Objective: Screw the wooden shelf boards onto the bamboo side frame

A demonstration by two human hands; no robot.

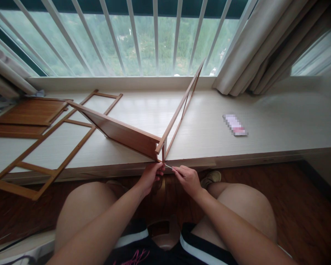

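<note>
My left hand (151, 177) is closed at the near lower corner of a brown wooden panel (121, 130), its fingertips pinching the joint. That panel stands on edge and meets an upright wooden frame (179, 110) at this corner, which overhangs the ledge's front edge. In my right hand (189, 179) is a slim tool with a thin metal shaft (168, 167), whose tip points left at the joint beside my left fingertips. Whether it is a screwdriver or a hex key cannot be made out. Any screw there is hidden by the fingers.
A ladder-like wooden frame (63, 154) lies at the left, jutting past the edge of the pale ledge (204, 143). Several slatted wooden boards (30, 112) are behind it. A blurred phone-like object (235, 125) lies right. Barred window and curtains (253, 48) stand at the back.
</note>
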